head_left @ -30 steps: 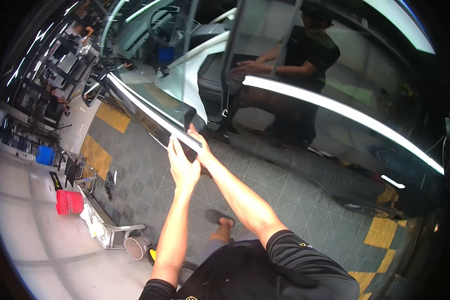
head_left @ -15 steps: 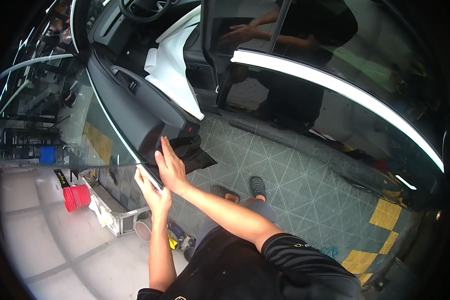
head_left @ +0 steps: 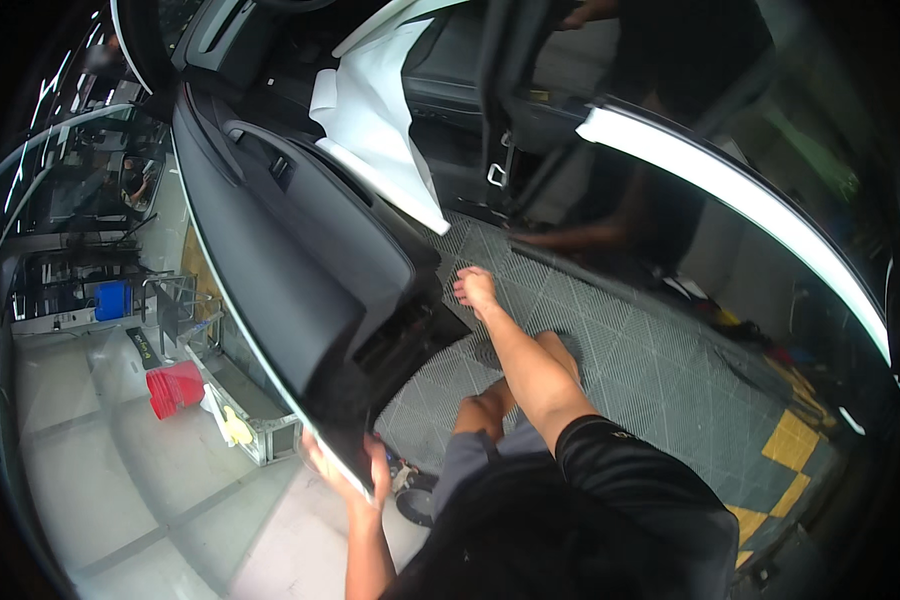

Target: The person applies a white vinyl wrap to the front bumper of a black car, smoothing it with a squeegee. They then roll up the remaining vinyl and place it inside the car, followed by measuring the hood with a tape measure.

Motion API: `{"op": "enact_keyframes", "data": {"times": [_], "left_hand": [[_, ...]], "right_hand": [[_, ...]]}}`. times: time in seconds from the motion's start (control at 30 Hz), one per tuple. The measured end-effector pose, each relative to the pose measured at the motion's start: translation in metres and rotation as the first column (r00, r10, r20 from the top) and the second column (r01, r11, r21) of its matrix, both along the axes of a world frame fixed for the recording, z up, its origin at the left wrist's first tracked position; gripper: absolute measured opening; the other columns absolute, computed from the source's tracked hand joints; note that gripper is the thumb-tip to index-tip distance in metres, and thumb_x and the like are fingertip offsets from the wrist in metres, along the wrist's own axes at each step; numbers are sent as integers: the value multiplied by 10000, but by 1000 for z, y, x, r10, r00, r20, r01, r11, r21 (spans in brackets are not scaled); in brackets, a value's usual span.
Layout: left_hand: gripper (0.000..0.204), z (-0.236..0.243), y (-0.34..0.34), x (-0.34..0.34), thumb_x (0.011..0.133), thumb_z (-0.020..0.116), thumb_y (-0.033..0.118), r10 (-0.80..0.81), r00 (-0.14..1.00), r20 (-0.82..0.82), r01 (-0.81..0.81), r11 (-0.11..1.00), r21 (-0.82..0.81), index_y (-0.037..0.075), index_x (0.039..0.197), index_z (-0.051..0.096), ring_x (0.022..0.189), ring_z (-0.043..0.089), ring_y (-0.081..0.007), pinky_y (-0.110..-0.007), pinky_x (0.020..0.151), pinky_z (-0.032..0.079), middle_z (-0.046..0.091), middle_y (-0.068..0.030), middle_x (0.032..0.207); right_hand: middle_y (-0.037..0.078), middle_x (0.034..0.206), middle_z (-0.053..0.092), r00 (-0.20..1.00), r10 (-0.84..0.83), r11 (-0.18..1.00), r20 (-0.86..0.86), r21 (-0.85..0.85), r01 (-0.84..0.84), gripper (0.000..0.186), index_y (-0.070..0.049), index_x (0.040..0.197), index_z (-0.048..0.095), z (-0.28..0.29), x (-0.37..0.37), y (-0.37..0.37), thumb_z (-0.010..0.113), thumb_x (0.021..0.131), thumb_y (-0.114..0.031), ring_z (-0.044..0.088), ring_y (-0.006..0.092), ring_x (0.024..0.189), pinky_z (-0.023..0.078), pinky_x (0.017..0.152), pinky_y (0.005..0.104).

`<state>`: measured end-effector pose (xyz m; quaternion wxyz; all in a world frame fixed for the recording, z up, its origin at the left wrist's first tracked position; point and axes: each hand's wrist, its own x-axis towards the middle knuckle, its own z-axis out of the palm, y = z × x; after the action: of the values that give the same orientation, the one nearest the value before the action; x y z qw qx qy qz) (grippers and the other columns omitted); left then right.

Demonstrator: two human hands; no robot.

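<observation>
Grey tiled floor (head_left: 650,410) spreads below. Left fingers (head_left: 378,465) clasp the car door (head_left: 275,255); right fingers (head_left: 463,290), half-curled, look empty.

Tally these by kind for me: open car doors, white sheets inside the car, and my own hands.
Open car door: 1
White sheet: 1
Your own hands: 2, the left hand at the door's edge and the right hand away from the door
Total: 4
</observation>
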<state>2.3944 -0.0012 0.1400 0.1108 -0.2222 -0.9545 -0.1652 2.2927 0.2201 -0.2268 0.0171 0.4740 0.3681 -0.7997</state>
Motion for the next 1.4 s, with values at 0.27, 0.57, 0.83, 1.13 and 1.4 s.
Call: {"op": "enact_keyframes", "data": {"times": [0.27, 0.57, 0.83, 1.13, 1.4], "left_hand": [[540, -120, -82, 6, 803, 569, 103, 294, 940, 172, -314, 943, 105, -98, 1302, 520, 986, 647, -305, -405, 929, 491, 671, -175, 1101], [521, -154, -114, -22, 838, 559, 153, 512, 813, 277, -553, 828, 94, -84, 1301, 529, 994, 650, -308, -416, 925, 496, 668, -182, 1121], [509, -140, -160, -33, 869, 550, 198, 626, 677, 387, -715, 683, 146, -72, 1300, 537, 1001, 653, -310, -426, 922, 502, 666, -189, 1139], [500, -149, -240, -34, 904, 541, 249, 690, 452, 565, -892, 341, 297, -58, 1299, 545, 1009, 657, -313, -437, 918, 507, 663, -196, 1159], [498, -216, -341, -44, 935, 532, 294, 640, 99, 762, -946, -176, 271, -46, 1298, 553, 1015, 660, -316, -447, 914, 513, 661, -202, 1177]], "right_hand": [[194, 1392, 487, 972, -160, 973, 172, -137, 185, 776, -23, 1417, 400, -263, -163, -5, 755, 866, -440, 595, 360, 1093, 543, 791, 527], [99, 1132, 642, 803, -596, 717, -2, -450, 532, 502, -136, 1254, 472, -339, -233, -27, 746, 914, -382, 630, 257, 931, 528, 660, 403], [39, 862, 639, 826, -540, 783, -159, -455, 424, 126, -79, 1014, 603, -242, -252, 5, 611, 943, -183, 583, 163, 709, 484, 621, 339], [131, 1041, 671, 848, -478, 848, -226, -370, 380, 267, -41, 1202, 561, -138, -291, 42, 553, 961, -156, 684, 301, 964, 564, 943, 561], [-6, 779, 552, 825, -340, 917, -450, -351, 187, 84, -98, 1022, 606, -122, -288, 52, 533, 981, -91, 462, 89, 535, 504, 549, 304]]}}
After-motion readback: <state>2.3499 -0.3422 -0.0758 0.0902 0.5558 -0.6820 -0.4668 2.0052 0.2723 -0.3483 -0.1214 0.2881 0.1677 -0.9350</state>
